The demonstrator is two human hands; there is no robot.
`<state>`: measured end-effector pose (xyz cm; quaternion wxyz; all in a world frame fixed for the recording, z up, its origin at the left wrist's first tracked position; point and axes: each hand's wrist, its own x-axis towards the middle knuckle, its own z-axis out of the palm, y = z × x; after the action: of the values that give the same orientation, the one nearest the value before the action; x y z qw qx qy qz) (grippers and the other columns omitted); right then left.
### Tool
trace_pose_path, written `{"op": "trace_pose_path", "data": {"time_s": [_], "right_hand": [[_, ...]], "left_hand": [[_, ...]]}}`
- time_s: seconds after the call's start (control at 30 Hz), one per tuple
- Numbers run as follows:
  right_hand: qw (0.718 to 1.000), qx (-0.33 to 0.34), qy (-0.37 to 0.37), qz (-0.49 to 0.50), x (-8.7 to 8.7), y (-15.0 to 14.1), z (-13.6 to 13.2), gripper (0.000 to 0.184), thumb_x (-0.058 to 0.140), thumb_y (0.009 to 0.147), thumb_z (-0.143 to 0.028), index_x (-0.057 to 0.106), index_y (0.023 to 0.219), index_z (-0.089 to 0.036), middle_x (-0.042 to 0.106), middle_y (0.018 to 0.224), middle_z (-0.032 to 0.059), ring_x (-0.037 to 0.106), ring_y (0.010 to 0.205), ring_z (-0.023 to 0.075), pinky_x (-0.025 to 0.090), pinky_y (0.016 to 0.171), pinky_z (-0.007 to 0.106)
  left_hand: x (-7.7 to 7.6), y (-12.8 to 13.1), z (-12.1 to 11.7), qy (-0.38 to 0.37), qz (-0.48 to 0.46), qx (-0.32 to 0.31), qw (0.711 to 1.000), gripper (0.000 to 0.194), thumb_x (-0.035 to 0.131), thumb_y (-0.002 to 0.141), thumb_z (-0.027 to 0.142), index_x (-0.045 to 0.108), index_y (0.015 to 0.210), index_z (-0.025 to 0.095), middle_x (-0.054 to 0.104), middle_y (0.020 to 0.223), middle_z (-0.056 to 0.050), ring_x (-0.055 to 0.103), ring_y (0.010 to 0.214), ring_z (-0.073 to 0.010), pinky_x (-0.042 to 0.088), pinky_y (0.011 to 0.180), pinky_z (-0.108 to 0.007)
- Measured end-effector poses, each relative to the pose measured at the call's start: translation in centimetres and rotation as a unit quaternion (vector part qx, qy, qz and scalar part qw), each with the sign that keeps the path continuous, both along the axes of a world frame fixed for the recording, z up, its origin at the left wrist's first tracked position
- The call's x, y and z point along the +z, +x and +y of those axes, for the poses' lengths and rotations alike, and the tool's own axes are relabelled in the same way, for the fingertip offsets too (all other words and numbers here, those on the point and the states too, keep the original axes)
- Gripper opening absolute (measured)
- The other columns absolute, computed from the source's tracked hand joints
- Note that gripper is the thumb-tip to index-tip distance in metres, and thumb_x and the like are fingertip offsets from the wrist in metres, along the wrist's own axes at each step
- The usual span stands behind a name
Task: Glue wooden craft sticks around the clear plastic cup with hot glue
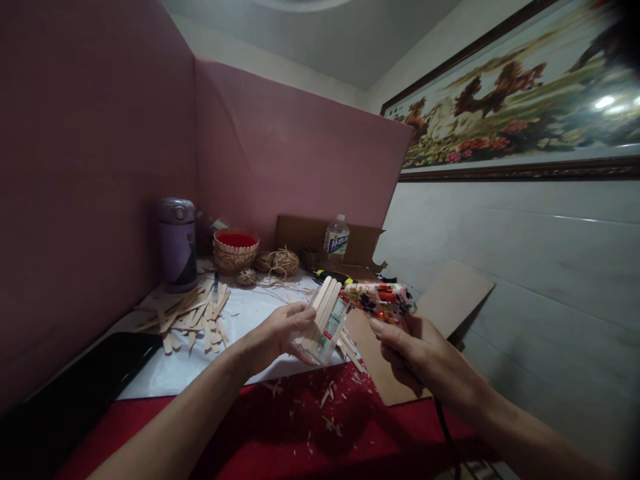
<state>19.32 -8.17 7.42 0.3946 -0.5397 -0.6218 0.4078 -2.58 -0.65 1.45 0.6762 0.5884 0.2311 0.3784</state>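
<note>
My left hand [285,327] is wrapped round a small clear plastic box [334,330] with a green and red label. Several pale craft sticks [324,308] lie side by side along its left face, tilted upright. In my right hand [405,347] is a flower-patterned glue gun [383,300], a small red light glowing on it. Its front end points left, close to the box's upper right; whether they touch I cannot tell. A black cord [444,427] hangs below my right hand.
Loose craft sticks [195,317] are heaped at left by a purple flask [177,245]. Behind stand a stick-trimmed bowl [236,252], twine [283,262] and a plastic bottle [337,239]. Cardboard [385,373] lies at right; wood scraps [330,393] litter the red cloth [260,440].
</note>
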Motion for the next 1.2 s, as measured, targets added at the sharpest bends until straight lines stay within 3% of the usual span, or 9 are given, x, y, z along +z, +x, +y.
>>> {"op": "trace_pose_path", "data": {"time_s": [0.6, 0.93, 1.2], "right_hand": [[1.000, 0.003, -0.022, 0.006, -0.1, 0.3, 0.2, 0.051, 0.058, 0.079, -0.063, 0.032, 0.059, -0.023, 0.032, 0.047, -0.0092, 0.029, 0.034, 0.0037, 0.023, 0.030, 0.017], [0.998, 0.016, -0.059, 0.031, 0.8, 0.3, 0.3, 0.039, 0.060, 0.079, -0.054, 0.039, 0.069, -0.022, 0.033, 0.046, -0.0109, 0.024, 0.032, 0.0035, 0.019, 0.028, 0.016], [0.980, -0.009, -0.124, 0.153, 0.7, 0.4, 0.6, 0.024, 0.059, 0.077, -0.041, 0.049, 0.080, -0.019, 0.033, 0.044, -0.0109, 0.023, 0.033, 0.0028, 0.017, 0.031, 0.012]], "left_hand": [[-0.5, -0.1, 0.4, 0.006, -0.001, -0.016, 1.000, 0.047, 0.063, 0.082, 0.045, 0.059, 0.118, 0.016, 0.063, 0.103, -0.012, 0.061, 0.084, -0.0190, 0.054, 0.060, -0.026], [-0.4, -0.1, 0.3, -0.006, 0.001, -0.025, 1.000, 0.052, 0.063, 0.082, 0.044, 0.056, 0.125, 0.016, 0.064, 0.111, -0.014, 0.063, 0.089, -0.0213, 0.052, 0.064, -0.027], [-0.1, -0.1, 0.0, -0.013, -0.003, -0.034, 0.999, 0.052, 0.062, 0.082, 0.045, 0.056, 0.124, 0.015, 0.066, 0.111, -0.015, 0.065, 0.091, -0.0236, 0.053, 0.065, -0.030]]}}
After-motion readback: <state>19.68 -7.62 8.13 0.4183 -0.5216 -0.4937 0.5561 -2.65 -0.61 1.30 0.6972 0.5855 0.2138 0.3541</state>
